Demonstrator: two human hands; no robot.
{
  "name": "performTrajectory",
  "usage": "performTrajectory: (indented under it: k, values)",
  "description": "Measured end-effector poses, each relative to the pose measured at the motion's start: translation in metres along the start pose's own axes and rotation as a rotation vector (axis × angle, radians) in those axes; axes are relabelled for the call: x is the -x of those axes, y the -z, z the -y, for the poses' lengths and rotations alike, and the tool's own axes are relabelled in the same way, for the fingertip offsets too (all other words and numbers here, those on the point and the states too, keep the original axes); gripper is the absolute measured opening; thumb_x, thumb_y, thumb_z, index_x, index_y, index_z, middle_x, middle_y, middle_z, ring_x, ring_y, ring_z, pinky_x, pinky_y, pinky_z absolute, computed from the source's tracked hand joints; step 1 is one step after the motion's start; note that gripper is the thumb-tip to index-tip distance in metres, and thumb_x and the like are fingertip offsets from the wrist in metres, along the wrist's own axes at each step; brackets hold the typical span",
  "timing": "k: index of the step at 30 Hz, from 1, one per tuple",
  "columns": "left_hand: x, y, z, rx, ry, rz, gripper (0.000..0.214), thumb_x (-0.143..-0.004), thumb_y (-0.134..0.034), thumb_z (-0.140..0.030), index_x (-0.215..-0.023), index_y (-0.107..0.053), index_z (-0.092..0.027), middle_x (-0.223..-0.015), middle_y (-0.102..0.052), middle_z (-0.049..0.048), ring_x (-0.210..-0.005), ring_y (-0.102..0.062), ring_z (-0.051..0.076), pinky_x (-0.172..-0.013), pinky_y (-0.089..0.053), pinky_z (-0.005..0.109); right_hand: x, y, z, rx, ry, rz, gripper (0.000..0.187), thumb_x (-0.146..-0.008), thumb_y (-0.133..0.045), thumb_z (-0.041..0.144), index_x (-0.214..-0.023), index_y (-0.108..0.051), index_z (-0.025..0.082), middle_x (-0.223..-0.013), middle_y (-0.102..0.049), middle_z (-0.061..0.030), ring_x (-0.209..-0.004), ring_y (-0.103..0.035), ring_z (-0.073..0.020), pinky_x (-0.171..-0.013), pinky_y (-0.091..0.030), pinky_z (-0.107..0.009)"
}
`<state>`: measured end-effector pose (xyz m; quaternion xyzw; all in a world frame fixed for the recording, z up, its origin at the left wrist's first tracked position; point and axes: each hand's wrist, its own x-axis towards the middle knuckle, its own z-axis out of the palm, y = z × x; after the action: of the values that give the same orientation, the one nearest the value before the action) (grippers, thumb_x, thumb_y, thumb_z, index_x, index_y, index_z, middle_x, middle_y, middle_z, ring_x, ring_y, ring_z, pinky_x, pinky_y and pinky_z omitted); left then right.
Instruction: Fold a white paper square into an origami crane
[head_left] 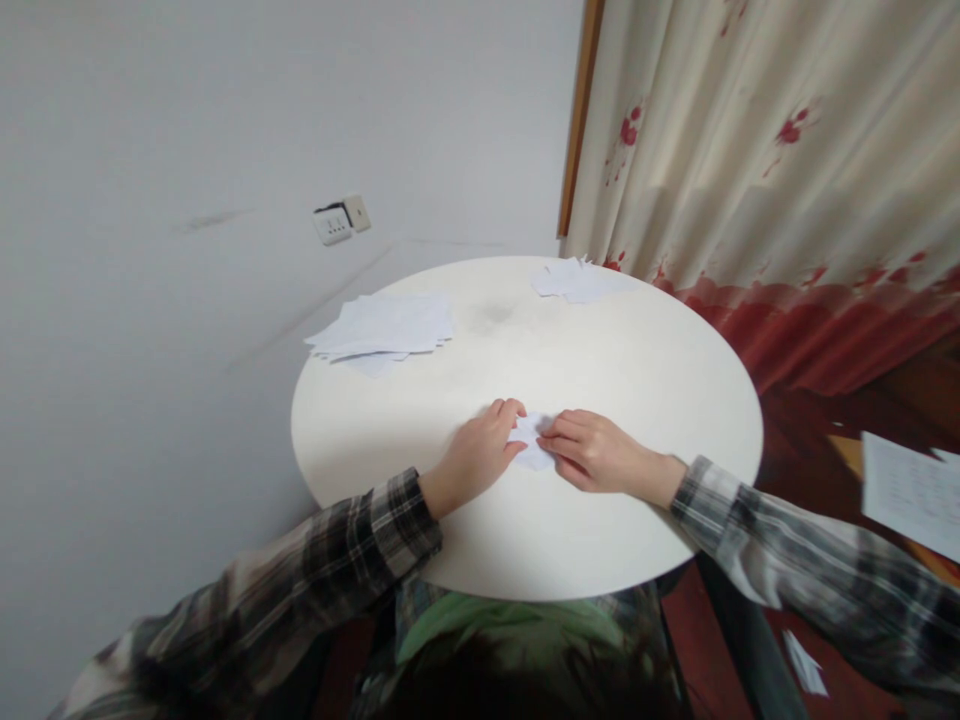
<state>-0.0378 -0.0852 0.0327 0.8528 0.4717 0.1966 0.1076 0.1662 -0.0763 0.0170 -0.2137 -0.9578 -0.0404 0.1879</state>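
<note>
A small folded piece of white paper (pixel 531 440) lies on the round white table (pixel 637 380), near its front middle. My left hand (pixel 480 455) rests on the paper's left side with curled fingers pressing down on it. My right hand (pixel 596 450) comes in from the right, its fingers pressed together on the paper's right edge. Both hands touch the paper and nearly meet over it. Most of the paper is hidden under the fingers. Plaid sleeves cover both forearms.
A loose stack of white sheets (pixel 382 328) lies at the table's back left. Several small folded white paper pieces (pixel 574 280) sit at the back edge. A cream curtain with red flowers (pixel 772 150) hangs to the right, with a printed sheet (pixel 911 495) below it. A wall socket (pixel 341 218) is behind.
</note>
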Motion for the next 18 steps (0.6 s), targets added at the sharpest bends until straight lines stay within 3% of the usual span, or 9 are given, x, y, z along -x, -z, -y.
performTrajectory:
  k: [18]
  values:
    - [0.006,-0.012,0.039,0.071,0.029,-0.102,0.027,-0.073,-0.063,-0.030,-0.093,-0.051,-0.016,-0.079,-0.050,0.0011,-0.075,-0.051,0.017,-0.067,-0.043,0.030,0.008,0.001,-0.006,-0.015,0.016,-0.014,0.025,-0.079,-0.044,0.014,-0.099,-0.059,0.012,-0.092,-0.058,-0.0114,-0.087,-0.050,-0.0198,-0.074,-0.044,-0.035]
